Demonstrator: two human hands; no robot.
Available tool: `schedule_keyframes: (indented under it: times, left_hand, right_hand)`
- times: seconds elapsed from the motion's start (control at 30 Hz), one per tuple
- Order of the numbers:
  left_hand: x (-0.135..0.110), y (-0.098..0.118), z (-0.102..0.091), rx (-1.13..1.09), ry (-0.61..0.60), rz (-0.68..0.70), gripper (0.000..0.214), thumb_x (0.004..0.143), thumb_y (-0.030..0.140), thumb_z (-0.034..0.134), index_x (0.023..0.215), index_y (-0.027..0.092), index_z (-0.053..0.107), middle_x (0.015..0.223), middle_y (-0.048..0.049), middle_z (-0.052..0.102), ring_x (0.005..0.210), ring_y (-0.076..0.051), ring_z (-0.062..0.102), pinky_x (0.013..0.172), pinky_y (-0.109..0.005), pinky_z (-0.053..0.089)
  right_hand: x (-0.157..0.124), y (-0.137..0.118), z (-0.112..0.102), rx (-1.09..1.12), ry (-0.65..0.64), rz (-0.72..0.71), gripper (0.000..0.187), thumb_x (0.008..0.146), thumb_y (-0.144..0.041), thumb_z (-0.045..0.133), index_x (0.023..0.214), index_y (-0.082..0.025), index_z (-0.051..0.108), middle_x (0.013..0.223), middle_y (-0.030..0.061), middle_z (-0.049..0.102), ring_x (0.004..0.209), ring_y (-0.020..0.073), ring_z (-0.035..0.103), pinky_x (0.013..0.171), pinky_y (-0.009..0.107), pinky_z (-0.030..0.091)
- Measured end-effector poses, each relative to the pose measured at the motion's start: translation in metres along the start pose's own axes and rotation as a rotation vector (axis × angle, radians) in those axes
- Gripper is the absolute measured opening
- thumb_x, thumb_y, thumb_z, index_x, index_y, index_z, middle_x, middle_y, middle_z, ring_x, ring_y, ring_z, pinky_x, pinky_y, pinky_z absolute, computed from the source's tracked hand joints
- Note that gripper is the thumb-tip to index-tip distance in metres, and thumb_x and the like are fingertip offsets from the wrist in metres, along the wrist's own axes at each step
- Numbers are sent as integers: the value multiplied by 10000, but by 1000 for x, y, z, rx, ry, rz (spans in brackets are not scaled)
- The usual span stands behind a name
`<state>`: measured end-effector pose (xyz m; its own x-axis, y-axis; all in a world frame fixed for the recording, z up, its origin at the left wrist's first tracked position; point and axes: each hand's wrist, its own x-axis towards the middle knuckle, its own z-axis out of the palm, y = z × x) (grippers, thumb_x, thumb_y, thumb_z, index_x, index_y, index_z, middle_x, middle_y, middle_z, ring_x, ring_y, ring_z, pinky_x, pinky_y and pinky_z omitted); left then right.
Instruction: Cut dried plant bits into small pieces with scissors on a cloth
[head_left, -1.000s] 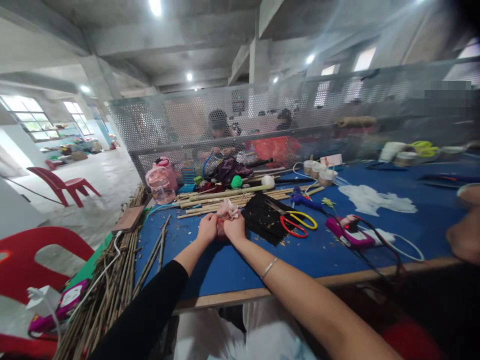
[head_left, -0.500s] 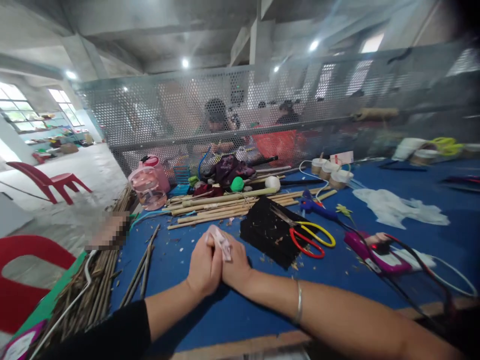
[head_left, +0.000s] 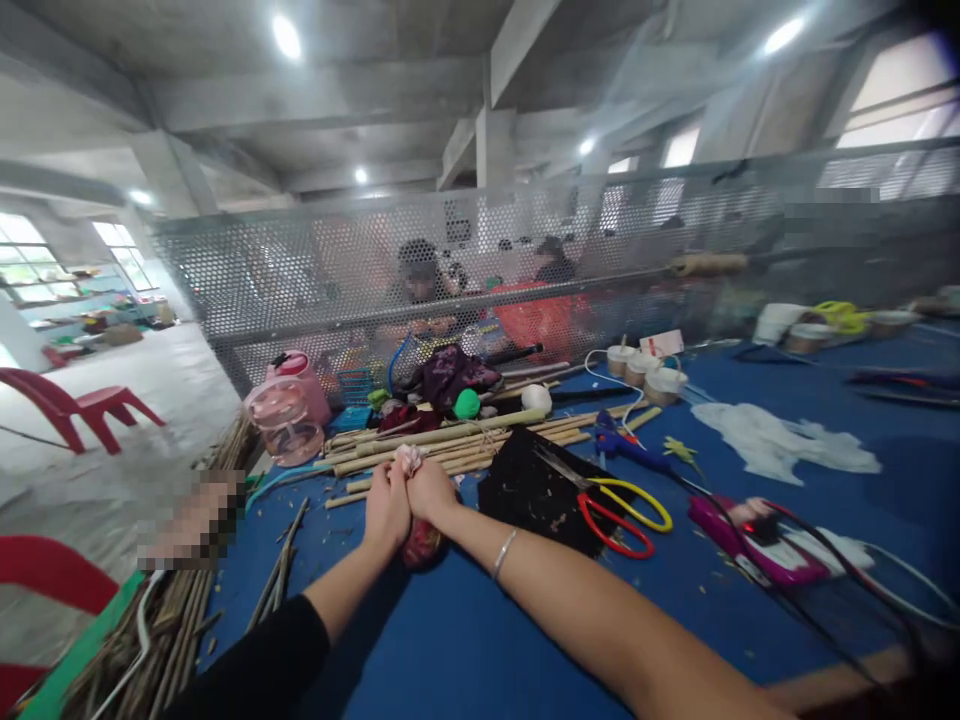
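Observation:
My left hand point(head_left: 385, 508) and my right hand point(head_left: 431, 492) are pressed together over the blue table point(head_left: 480, 640), both closed on a small bundle of pale pink cloth point(head_left: 409, 458) that sticks out above the fingers. A dark red piece point(head_left: 422, 545) shows below the hands, against the table. My right wrist wears a thin bracelet point(head_left: 502, 553). Just beyond the hands lies a row of bamboo sticks point(head_left: 450, 440). A black cloth point(head_left: 534, 490) lies to the right of my right hand.
Red and yellow scissors point(head_left: 622, 510) rest on the black cloth. A purple glue gun point(head_left: 739, 530) with cords, white fabric point(head_left: 780, 445), cups point(head_left: 645, 365) and a pink bottle point(head_left: 289, 410) stand around. Dry stalks point(head_left: 150, 630) line the left edge. People sit behind a mesh screen point(head_left: 525, 250).
My clasped hands moved away from me toward the bamboo sticks. The pink cloth now pokes out at the top and a dark red piece shows beneath the hands.

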<state>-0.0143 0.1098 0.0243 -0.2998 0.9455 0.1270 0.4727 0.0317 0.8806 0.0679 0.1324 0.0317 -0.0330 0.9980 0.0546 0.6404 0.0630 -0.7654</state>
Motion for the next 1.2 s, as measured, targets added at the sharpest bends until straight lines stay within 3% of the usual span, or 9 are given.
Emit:
schedule_keyframes:
  times: [0.07,0.3,0.43,0.57,0.73,0.83,0.93,1.1,1.2]
  left_hand:
    - [-11,7,-5,49,52,47,368,898,469,324,988,168,515,955,-134,655,876,-244,620,778,-361,452]
    - [-73,2,-5,171,-90,421,269,902,390,360,945,181,524,932,-92,621,865,-200,580,797,-323,427]
    - [-75,4,3,90,-49,233,267,916,300,310,843,185,540,872,-91,641,841,-204,587,780,-317,419]
    - [-62,16,-1,71,-49,17,151,860,252,431,879,166,554,871,-124,668,819,-227,617,748,-317,426]
    - [-89,5,-5,-48,-174,307,288,786,308,569,1048,189,548,979,-90,652,884,-207,607,812,-306,429]
    - [-102,-10,1,-127,-108,373,414,748,336,611,1116,167,526,1063,-109,599,967,-223,565,878,-350,421]
    - [-86,-16,11,-145,-14,300,465,727,304,634,1153,164,511,1119,-119,567,1031,-235,526,923,-377,398]
    - [-33,-3,26,-335,-93,148,254,752,191,584,1005,180,570,1007,-69,637,919,-189,572,889,-323,419]
    - [-6,5,24,-610,-112,-161,180,737,148,571,914,181,567,868,-33,650,781,-154,592,784,-285,463]
  right_hand:
    - [-1,0,-4,-3,1,37,285,814,-396,545,793,-165,710,841,126,720,767,207,658,588,232,402]
    - [-25,15,-14,17,34,152,118,707,-238,618,735,-148,689,804,121,714,736,210,653,572,232,394]
    - [-45,19,-18,81,151,117,155,720,-253,575,787,-160,679,825,113,704,757,200,639,587,230,384]
    - [-63,15,-16,159,241,13,145,734,-201,511,814,-190,632,785,53,679,736,166,605,609,219,384]
    - [-114,36,-11,307,284,-215,60,763,-196,454,799,-215,498,750,-6,601,703,143,550,658,234,417]
    - [-131,49,-9,366,287,-291,50,785,-225,478,834,-216,469,785,16,578,727,164,538,678,275,422]
    - [-111,47,-4,429,281,-194,50,807,-265,474,814,-224,446,737,6,562,668,158,520,653,277,419]
    - [-45,36,3,544,244,-152,71,723,-223,490,792,-224,473,706,-9,567,677,161,513,673,277,414]
    - [-18,37,-1,716,198,-85,61,674,-219,497,735,-223,489,690,-8,564,730,175,519,703,282,421]
